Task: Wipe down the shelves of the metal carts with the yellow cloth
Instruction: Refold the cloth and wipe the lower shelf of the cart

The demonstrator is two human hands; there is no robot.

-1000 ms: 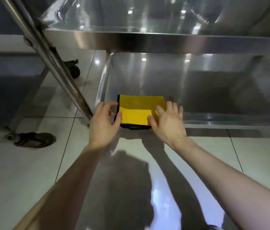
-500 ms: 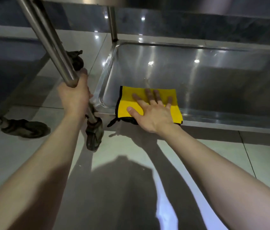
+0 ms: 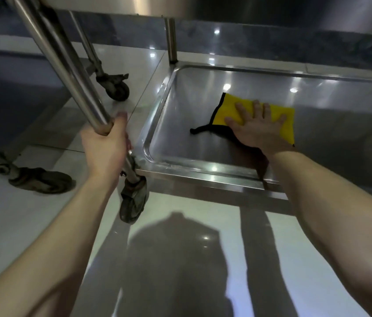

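Lying in the shelf (image 3: 203,145), yellow cloth (image 3: 229,105) under flat right hand (image 3: 255,129); left hand (image 3: 105,152) grips leg (image 3: 66,65).

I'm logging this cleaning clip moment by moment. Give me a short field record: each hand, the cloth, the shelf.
left hand: grips the round steel cart leg just above the shelf corner
right hand: flat, fingers spread, presses on the cloth
yellow cloth with black edging: folded, lying inside the shelf, one black corner trailing left
bottom stainless steel shelf: shallow tray with a raised rim
dark castor wheel: under the gripped leg, on the tiled floor
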